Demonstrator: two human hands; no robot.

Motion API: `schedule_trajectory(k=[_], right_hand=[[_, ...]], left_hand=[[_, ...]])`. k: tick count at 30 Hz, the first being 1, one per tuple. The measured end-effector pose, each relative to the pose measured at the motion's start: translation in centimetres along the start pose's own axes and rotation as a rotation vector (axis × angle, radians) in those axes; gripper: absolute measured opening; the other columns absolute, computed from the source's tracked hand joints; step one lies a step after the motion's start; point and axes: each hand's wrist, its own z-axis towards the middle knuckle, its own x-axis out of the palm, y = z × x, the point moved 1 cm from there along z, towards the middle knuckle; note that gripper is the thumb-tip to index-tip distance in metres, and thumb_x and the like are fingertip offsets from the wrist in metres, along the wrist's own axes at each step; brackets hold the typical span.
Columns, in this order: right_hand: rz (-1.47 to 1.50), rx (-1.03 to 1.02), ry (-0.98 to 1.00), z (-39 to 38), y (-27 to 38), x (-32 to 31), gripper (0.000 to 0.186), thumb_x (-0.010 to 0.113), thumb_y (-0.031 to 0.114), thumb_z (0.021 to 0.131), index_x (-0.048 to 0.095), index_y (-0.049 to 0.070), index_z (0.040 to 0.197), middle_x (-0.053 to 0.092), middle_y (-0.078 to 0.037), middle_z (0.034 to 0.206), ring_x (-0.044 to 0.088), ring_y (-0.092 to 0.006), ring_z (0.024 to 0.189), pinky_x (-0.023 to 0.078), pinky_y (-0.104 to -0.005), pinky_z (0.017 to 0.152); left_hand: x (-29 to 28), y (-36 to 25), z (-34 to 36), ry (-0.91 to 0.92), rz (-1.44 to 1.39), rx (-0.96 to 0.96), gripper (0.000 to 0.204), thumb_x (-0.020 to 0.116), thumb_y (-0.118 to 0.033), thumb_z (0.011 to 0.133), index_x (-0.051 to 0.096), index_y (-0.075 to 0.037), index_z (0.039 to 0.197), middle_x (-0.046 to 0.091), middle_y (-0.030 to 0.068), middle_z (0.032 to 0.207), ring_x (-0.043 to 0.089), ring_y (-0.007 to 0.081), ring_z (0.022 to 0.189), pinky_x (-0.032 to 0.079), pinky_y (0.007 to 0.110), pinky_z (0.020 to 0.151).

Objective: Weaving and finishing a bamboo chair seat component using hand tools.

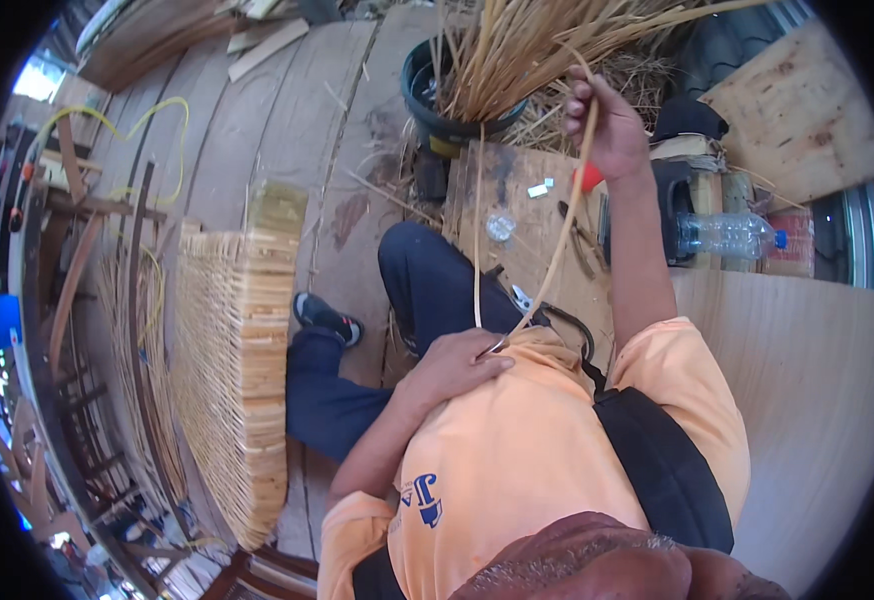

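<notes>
My right hand (605, 125) is raised near the bucket, its fingers closed round a long pale cane strip (560, 240). The strip runs down to my waist, where my left hand (457, 366) is closed on its lower end. A small curved piece of shiny metal (498, 345) shows at the left fingers; the rest of it is hidden. A second, thinner strip (477, 230) rises from the left hand toward the bucket. Beside my lap lies a cutting tool with a silver head (522, 300). A red object (589, 177) shows just behind the right wrist.
A dark bucket (419, 88) holds a bundle of cane strips (517, 70). On the wooden board (462, 190) lie pliers (579, 242) and a small clear plastic piece (500, 227). A plastic bottle (727, 237) lies at right. A woven cane panel (219, 370) stands left of my legs.
</notes>
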Motion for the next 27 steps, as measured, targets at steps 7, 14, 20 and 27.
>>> schedule_trajectory(k=[7, 14, 20, 27], right_hand=[[-0.292, -0.57, -0.014, -6.4, 3.0, 12.2, 0.032, 0.041, 0.023, 0.098, 0.048, -0.001, 0.119, 0.055, 0.0, 0.076, 0.051, -0.0086, 0.052, 0.045, -0.0235, 0.042], [-0.518, -0.194, 0.068, -9.2, -5.1, 14.4, 0.028, 0.051, 0.017, 0.094, 0.056, 0.002, 0.117, 0.058, -0.006, 0.075, 0.059, -0.0137, 0.063, 0.047, -0.0239, 0.05], [-0.688, 0.017, 0.51, -12.4, -12.4, 15.6, 0.027, 0.048, 0.011, 0.096, 0.055, 0.003, 0.12, 0.059, -0.006, 0.083, 0.057, -0.0121, 0.071, 0.048, -0.0247, 0.065], [-0.82, -0.115, 0.641, -13.8, -13.7, 14.9, 0.029, 0.055, 0.002, 0.09, 0.057, 0.004, 0.119, 0.062, -0.011, 0.09, 0.062, -0.0161, 0.076, 0.05, -0.0283, 0.072]], left_hand=[[-5.7, -1.8, -1.1, -0.498, -0.952, -0.013, 0.045, 0.052, -0.036, 0.093, 0.056, 0.002, 0.116, 0.065, 0.0138, 0.102, 0.039, 0.002, 0.042, 0.033, 0.017, 0.038], [-12.6, -7.7, 1.9, -0.475, -0.591, -0.018, 0.034, 0.046, -0.026, 0.096, 0.064, 0.002, 0.105, 0.066, 0.008, 0.087, 0.041, 0.0015, 0.046, 0.034, 0.016, 0.043], [-16.2, -11.0, 8.3, -0.216, -0.748, -0.291, 0.056, 0.038, -0.047, 0.096, 0.056, 0.003, 0.114, 0.066, 0.009, 0.084, 0.053, 0.0103, 0.049, 0.041, 0.02, 0.043], [-16.9, -18.4, 9.5, -0.296, -0.602, -0.005, 0.028, 0.049, -0.029, 0.094, 0.061, -0.003, 0.092, 0.057, 0.0, 0.063, 0.05, 0.0084, 0.048, 0.04, 0.021, 0.04]])
